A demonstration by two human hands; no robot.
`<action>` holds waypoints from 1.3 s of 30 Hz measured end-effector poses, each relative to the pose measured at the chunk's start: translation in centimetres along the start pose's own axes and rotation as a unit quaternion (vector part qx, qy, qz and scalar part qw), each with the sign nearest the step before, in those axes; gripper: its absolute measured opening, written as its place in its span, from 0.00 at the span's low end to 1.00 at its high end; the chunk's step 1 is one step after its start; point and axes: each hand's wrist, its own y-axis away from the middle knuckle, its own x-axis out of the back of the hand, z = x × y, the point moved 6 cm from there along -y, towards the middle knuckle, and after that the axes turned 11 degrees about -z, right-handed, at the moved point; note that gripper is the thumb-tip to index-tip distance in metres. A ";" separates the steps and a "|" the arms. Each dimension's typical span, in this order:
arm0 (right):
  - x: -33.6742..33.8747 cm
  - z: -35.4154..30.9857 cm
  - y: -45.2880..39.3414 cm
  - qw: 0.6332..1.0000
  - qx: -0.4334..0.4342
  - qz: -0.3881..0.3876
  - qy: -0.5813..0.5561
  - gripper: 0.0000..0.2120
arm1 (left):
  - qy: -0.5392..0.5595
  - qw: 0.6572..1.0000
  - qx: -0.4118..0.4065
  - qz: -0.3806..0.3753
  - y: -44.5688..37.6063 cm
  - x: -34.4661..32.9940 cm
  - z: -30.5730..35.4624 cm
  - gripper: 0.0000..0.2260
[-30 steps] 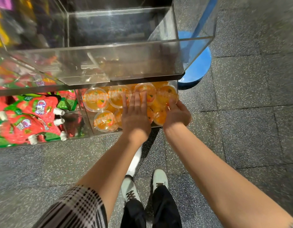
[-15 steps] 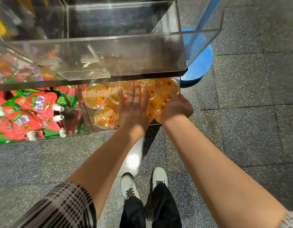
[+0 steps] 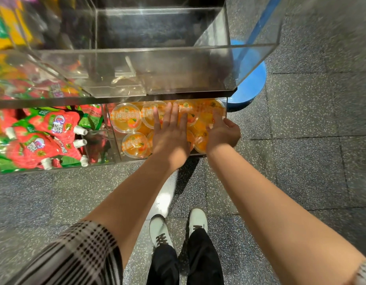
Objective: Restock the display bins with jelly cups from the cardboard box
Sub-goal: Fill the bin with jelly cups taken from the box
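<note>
While the left hand (image 3: 171, 134) lay flat with straight fingers on the orange jelly cups (image 3: 126, 118), the right hand (image 3: 221, 134) reached in beside it, fingers extended among cups filling the lower clear display bin (image 3: 114, 140); strawberry pouches (image 3: 54, 124) lay left of that bin.

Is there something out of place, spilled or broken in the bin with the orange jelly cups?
Nothing stands out. The orange jelly cups lie sealed inside the lower clear bin, with no visible spill. The left hand lies flat on them; the right hand reaches in at the bin's right end.
</note>
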 end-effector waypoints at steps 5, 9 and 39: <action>0.9 -1.0 1.1 0.991 -0.046 -0.078 0.096 0.07 | 0.096 0.995 -0.008 0.027 2.0 0.8 -1.3 0.34; 2.2 -2.4 4.7 0.960 -0.109 -0.132 0.223 0.09 | 0.214 0.977 -0.001 -0.008 5.5 1.2 -3.0 0.29; 3.3 20.2 85.1 0.203 0.316 -0.684 0.626 0.07 | 0.662 0.666 0.339 0.048 83.4 -20.7 -22.6 0.08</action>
